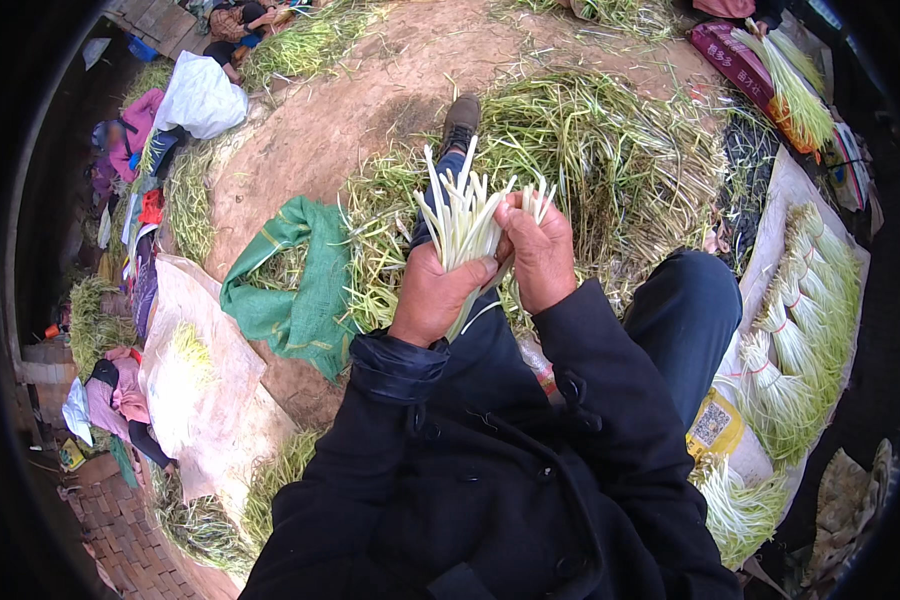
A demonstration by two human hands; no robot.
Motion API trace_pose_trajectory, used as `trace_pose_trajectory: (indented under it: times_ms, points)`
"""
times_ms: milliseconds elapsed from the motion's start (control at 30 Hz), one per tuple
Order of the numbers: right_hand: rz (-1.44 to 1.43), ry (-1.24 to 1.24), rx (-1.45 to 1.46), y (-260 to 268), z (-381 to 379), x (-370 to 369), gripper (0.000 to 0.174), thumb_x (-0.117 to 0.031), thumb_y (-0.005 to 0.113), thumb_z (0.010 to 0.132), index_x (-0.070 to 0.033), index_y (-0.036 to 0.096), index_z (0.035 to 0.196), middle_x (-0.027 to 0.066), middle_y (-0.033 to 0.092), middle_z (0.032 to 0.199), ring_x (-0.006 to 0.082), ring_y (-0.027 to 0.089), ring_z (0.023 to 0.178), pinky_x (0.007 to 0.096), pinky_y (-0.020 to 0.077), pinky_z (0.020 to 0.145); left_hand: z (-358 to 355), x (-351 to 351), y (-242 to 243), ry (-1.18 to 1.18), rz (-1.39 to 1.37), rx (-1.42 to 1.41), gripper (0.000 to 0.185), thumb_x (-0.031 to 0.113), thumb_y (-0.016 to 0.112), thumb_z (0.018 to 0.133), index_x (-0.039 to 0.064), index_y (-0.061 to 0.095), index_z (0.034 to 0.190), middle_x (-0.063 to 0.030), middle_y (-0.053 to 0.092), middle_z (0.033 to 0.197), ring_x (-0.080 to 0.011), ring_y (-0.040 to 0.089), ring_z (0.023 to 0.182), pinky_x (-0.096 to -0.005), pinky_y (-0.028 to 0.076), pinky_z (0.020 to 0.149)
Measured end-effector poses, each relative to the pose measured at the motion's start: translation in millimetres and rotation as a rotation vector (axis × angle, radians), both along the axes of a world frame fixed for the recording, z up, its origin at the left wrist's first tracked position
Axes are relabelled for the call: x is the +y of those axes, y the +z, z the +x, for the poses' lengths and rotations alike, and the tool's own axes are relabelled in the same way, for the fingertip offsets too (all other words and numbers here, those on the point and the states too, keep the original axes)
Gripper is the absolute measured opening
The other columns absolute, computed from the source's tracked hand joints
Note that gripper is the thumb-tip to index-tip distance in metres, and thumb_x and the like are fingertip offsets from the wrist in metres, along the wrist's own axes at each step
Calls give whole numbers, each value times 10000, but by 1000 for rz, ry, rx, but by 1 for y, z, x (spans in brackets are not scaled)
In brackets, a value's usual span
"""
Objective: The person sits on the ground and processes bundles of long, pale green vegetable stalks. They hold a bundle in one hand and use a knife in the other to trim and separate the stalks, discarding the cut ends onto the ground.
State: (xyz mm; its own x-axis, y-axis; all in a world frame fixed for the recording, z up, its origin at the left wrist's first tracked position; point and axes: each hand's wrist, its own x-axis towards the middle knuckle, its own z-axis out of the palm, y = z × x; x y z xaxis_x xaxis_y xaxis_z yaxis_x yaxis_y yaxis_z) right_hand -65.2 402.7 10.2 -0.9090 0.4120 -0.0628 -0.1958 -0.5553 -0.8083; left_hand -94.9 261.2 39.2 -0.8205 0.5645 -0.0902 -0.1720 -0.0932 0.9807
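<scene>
In the middle of the head view, my left hand [442, 289] is closed around a bunch of pale stalks [461, 225], their white ends fanned upward. Close on its right, my right hand [536, 251] pinches a smaller group of the same stalks [538, 202] between thumb and fingers. A few thin stems hang below the hands over my thigh. Behind the hands lies a large heap of loose green and straw-coloured stalks [607, 165]. Tied bundles with white ends and green tips [795, 315] lie on a pale sheet at the right.
A green mesh sack [307, 300] lies left of my leg, near a pale sheet [210, 360]. My shoe [461, 124] rests by the heap. Several people sit at the left and top edges among stalks. A purple sack [735, 67] bears bundles at top right.
</scene>
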Motion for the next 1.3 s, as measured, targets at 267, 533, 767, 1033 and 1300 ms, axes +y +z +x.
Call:
trace_pose_trajectory:
  times_ms: [267,533,767,1033,1300]
  points:
    - [-27,-65,-54,-10,-5,9,166,-226,592,1015,-77,626,951,2,611,789,90,539,658,272,444,623,-6,-9,6,109,-100,32,88,50,708,949,9,732,1023,-1,705,841,-67,622,715,-238,492,652]
    - [-137,-24,-41,-17,-8,11,220,-267,565,1034,-63,589,958,43,602,782,172,575,688,325,500,676,-6,-11,8,36,-128,-42,98,52,707,951,8,717,1038,2,678,820,-64,589,686,-239,472,633]
    - [-207,50,-55,-16,-6,13,185,-252,597,1044,-74,588,997,7,550,732,143,548,645,325,482,607,-6,-10,2,-85,-68,-77,158,46,704,951,-15,696,1097,-51,700,881,-109,614,714,-266,498,661]
    - [-191,65,-41,-12,-3,11,158,-217,626,1011,-63,621,977,4,572,733,110,525,591,278,440,549,-4,-10,3,-149,0,-107,180,61,714,947,-16,684,1107,-66,701,912,-134,633,740,-278,505,673]
    - [-245,4,-119,-6,-4,13,140,-217,607,1001,-78,621,990,55,654,817,174,634,674,331,547,644,-8,-21,1,-57,-1,-133,215,106,733,959,-16,706,1134,-94,747,1012,-177,717,859,-306,583,780]
